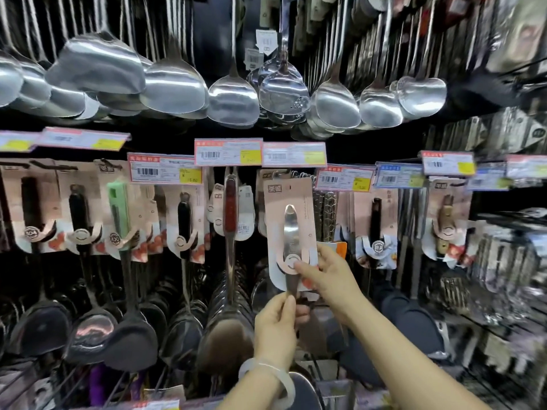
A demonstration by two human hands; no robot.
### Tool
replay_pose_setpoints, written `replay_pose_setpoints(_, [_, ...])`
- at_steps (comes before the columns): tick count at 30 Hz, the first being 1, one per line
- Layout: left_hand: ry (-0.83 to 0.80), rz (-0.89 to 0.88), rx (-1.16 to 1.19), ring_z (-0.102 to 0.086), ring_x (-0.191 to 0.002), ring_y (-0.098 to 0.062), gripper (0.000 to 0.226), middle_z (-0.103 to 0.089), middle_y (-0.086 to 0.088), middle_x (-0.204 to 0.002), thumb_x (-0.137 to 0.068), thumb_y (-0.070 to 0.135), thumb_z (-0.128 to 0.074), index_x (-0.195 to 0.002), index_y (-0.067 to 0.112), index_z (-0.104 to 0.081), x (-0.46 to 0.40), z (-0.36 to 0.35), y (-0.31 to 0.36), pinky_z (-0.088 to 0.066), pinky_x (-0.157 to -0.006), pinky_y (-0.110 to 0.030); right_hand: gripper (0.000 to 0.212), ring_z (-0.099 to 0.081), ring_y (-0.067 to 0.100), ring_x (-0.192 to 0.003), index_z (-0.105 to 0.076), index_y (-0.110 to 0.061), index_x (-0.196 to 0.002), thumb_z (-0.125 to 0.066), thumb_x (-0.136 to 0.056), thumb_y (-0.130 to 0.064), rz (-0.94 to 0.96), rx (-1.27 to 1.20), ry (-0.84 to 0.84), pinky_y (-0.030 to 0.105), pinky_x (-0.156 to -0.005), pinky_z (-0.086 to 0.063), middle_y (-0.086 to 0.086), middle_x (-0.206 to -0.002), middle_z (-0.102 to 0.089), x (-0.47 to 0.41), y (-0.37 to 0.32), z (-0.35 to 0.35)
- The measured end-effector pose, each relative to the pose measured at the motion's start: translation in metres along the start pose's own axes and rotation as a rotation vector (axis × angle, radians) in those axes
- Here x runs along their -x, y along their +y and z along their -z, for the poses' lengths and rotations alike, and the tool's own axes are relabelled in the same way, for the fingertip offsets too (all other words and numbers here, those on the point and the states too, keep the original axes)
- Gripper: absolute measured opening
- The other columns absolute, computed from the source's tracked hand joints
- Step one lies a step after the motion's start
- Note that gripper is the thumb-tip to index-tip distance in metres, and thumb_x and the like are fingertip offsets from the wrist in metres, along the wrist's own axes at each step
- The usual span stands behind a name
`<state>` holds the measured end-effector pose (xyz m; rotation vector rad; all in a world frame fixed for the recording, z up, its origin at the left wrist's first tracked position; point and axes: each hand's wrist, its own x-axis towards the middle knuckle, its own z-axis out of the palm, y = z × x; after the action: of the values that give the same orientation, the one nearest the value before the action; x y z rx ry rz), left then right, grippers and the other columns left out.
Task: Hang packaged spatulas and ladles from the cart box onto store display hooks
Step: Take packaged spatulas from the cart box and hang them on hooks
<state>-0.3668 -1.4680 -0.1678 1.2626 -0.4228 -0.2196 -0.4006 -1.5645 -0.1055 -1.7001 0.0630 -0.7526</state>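
Observation:
I hold a packaged steel utensil (pixel 291 232) upright in front of the middle row of hooks; its pink card carries a shiny metal handle. My left hand (pixel 278 327) grips the metal shaft just below the card. My right hand (pixel 322 276) pinches the card's lower right edge, thumb on the round tab. The card's top sits just under a price label (pixel 294 153), near the hook behind it; whether the hole is on the hook is hidden. The utensil's head is hidden behind my hands.
Carded spatulas with black, green and red handles (pixel 118 208) hang left and right on the same row. Bare steel spatulas and ladles (pixel 233 99) hang overhead. Dark spatula heads (pixel 133 341) crowd the lower row. More packaged ware (pixel 503 276) fills the right side.

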Motion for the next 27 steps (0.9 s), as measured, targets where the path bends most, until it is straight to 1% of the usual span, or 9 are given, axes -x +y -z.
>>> replay_pose_setpoints(4, [-0.023,-0.051,-0.013,-0.064,-0.063,-0.014,0.031,-0.066,-0.001,-0.066,-0.094,0.01,-0.046,-0.075,0.026,-0.063,-0.009,0.0,0.017,-0.051,-0.067,-0.024,0.025,-0.056,0.0,-0.057,-0.057,-0.021,-0.106,-0.065,-0.085,-0.011,0.039,-0.012,0.032,0.017,-0.055,-0.047,-0.002,-0.086,-0.067,-0.011,-0.01,-0.002])
replay_pose_setpoints(6, [-0.038,-0.051,-0.028,-0.064,-0.063,-0.012,0.03,-0.067,0.0,-0.066,-0.095,0.012,-0.046,-0.075,0.026,-0.064,-0.014,0.001,0.023,-0.053,-0.069,-0.028,0.026,-0.055,0.006,-0.063,-0.056,-0.019,-0.108,-0.065,-0.085,-0.012,0.035,-0.016,0.051,0.02,-0.057,-0.046,0.003,-0.091,-0.067,-0.017,-0.014,-0.005])
replay_pose_setpoints(10, [-0.033,-0.011,-0.025,-0.064,-0.059,-0.011,0.029,-0.069,0.003,-0.06,-0.094,0.015,-0.048,-0.071,0.02,-0.064,-0.025,0.001,0.027,-0.052,-0.07,-0.035,0.02,-0.054,0.017,-0.077,-0.056,-0.032,-0.097,-0.064,-0.085,-0.019,0.02,0.028,0.093,0.03,-0.067,-0.045,0.009,-0.102,-0.067,-0.027,-0.015,-0.01])
replay_pose_setpoints(16, [-0.048,0.027,-0.001,-0.063,-0.06,-0.019,0.026,-0.067,-0.007,-0.068,-0.094,0.014,-0.048,-0.073,0.013,-0.063,-0.034,-0.001,0.025,-0.052,-0.073,-0.042,0.01,-0.052,0.008,-0.065,-0.057,-0.028,-0.09,-0.059,-0.089,-0.019,-0.026,-0.013,0.134,0.02,-0.055,-0.04,-0.001,-0.087,-0.063,-0.04,-0.011,-0.012])
replay_pose_setpoints(19, [-0.045,0.04,-0.014,-0.064,-0.059,-0.016,0.026,-0.067,-0.008,-0.07,-0.095,0.014,-0.046,-0.076,0.013,-0.063,-0.039,-0.004,0.024,-0.053,-0.07,-0.04,0.004,-0.052,0.009,-0.071,-0.055,-0.021,-0.093,-0.057,-0.091,-0.018,-0.05,0.031,0.153,0.022,-0.062,-0.042,0.0,-0.09,-0.06,-0.047,-0.009,-0.016])
replay_pose_setpoints(21, [-0.04,0.053,-0.015,-0.064,-0.063,-0.018,0.025,-0.067,-0.009,-0.072,-0.095,0.013,-0.045,-0.077,0.013,-0.063,-0.044,-0.004,0.023,-0.053,-0.076,-0.045,0.015,-0.053,0.009,-0.079,-0.052,-0.018,-0.104,-0.057,-0.09,-0.021,-0.052,0.156,0.181,0.023,-0.071,-0.044,-0.001,-0.097,-0.059,-0.05,-0.006,-0.019])
replay_pose_setpoints(24, [-0.054,0.042,-0.029,-0.062,-0.071,-0.025,0.025,-0.065,-0.015,-0.077,-0.096,0.011,-0.044,-0.079,0.01,-0.062,-0.052,-0.005,0.019,-0.052,-0.078,-0.049,0.043,-0.051,0.001,-0.079,-0.039,-0.019,-0.129,-0.057,-0.09,-0.019,-0.009,0.27,0.181,0.007,-0.065,-0.043,-0.012,-0.096,-0.054,-0.046,-0.003,-0.018])
replay_pose_setpoints(25, [-0.06,0.032,-0.029,-0.061,-0.07,-0.025,0.024,-0.063,-0.017,-0.077,-0.096,0.009,-0.044,-0.08,0.008,-0.062,-0.055,-0.005,0.018,-0.053,-0.075,-0.047,0.053,-0.052,0.0,-0.085,-0.032,-0.022,-0.136,-0.057,-0.09,-0.019,0.009,0.306,0.167,0.006,-0.071,-0.043,-0.013,-0.102,-0.053,-0.043,-0.001,-0.017])
replay_pose_setpoints(27, [-0.053,-0.005,-0.021,-0.06,-0.06,-0.017,0.025,-0.06,-0.015,-0.071,-0.095,0.006,-0.044,-0.077,0.005,-0.06,-0.062,-0.005,0.015,-0.053,-0.061,-0.034,0.065,-0.047,0.003,-0.105,-0.02,-0.029,-0.144,-0.055,-0.09,-0.017,0.072,0.428,0.125,0.019,-0.095,-0.042,-0.009,-0.122,-0.045,-0.035,0.003,-0.014])
